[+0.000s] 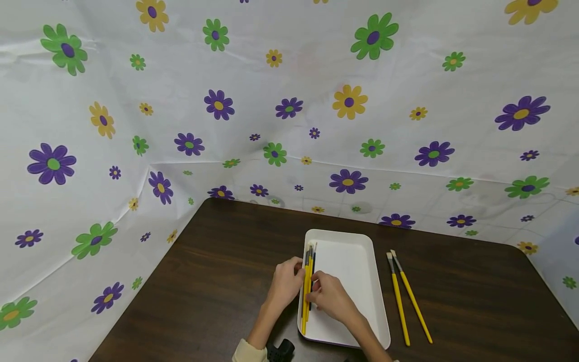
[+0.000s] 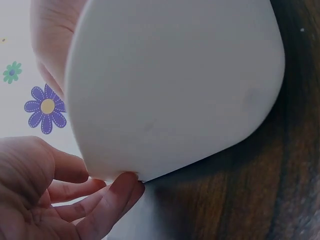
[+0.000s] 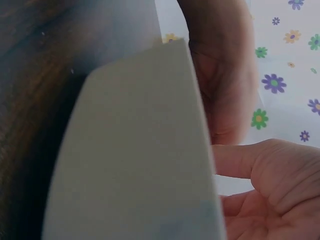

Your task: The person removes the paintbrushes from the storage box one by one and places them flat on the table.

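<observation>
Slim yellow-handled paintbrushes [image 1: 307, 275], apparently wooden, lie along the nine o'clock side of the shallow white rectangular tray [image 1: 346, 266], probably plastic, bristles toward twelve. They should be light, stiff and prone to roll; hold mid-handle, sparing the bristles. The right hand [image 1: 332, 296] pinches their handles; the left hand [image 1: 286, 282] bends at the tray's nine o'clock rim, its grip unclear.

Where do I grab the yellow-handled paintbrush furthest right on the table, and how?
Probably pinch the long, thin yellow-handled paintbrush halfway along its handle, from above and the right. It lies flat on the dark brown table, its handle angling away from the second yellow-handled brush to its left; near the bristles they crowd together.
</observation>
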### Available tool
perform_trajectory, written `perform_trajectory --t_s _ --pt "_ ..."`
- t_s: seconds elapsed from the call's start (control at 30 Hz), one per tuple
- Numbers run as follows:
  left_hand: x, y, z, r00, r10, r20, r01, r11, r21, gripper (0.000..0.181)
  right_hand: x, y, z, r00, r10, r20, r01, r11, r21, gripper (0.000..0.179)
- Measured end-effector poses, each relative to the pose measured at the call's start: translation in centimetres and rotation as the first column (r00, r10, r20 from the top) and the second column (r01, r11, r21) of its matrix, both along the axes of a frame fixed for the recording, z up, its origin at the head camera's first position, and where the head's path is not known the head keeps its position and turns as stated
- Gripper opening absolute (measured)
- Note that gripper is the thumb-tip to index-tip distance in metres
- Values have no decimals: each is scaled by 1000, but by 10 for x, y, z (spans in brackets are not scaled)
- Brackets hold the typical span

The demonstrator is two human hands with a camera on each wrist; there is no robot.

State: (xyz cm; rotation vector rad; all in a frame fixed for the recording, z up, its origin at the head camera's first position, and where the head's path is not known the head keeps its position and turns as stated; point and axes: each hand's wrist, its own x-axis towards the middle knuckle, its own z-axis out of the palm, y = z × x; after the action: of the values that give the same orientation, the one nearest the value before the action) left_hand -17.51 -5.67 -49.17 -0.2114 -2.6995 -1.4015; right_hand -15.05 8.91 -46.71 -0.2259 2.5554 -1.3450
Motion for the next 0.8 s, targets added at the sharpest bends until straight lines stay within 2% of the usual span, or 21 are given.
perform_trajectory --t_s 0.27,0.53,0.8 --pt "0 0 0 1000 -7 2 7 1000 4 21 0 -4 -5 999 -26 -29 25 999 -22 35" --pt "0 0 0 1000 -7 -2 7 1000 -4 20 1 -8 -9 998 -31 -48 31 1000 0 32" --pt "0 1 1 1000 -6 -2 6 1000 -6 20 1 -8 -13 1000 -30 -6 30 998 -64 29"
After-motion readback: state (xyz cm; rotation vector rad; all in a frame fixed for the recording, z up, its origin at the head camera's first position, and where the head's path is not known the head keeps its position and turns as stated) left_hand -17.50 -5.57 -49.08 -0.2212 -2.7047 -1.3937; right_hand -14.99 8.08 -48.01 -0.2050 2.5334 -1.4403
